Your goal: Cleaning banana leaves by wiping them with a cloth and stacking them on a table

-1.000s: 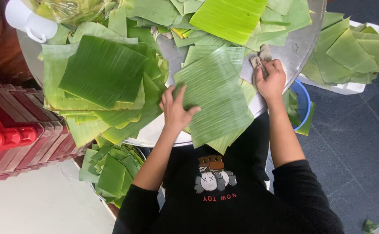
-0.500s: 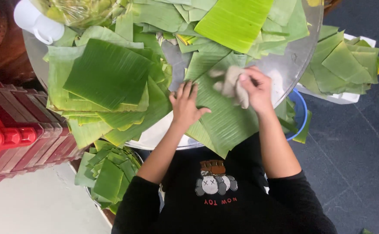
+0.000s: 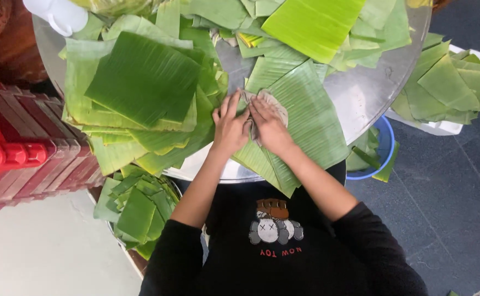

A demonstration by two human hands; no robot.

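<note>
Both hands have drawn together at the middle of the pale banana leaf, the cloth moving left with them.

Right hand lies fingers out, pressing the greyish cloth onto the leaf; since half a second ago it has slid leftward, so the wiping looks to have reached the leaf's left part. Left hand rests open and flat just beside it, holding the leaf on the round metal counter. Cut leaf squares sit stacked to the left.
</note>
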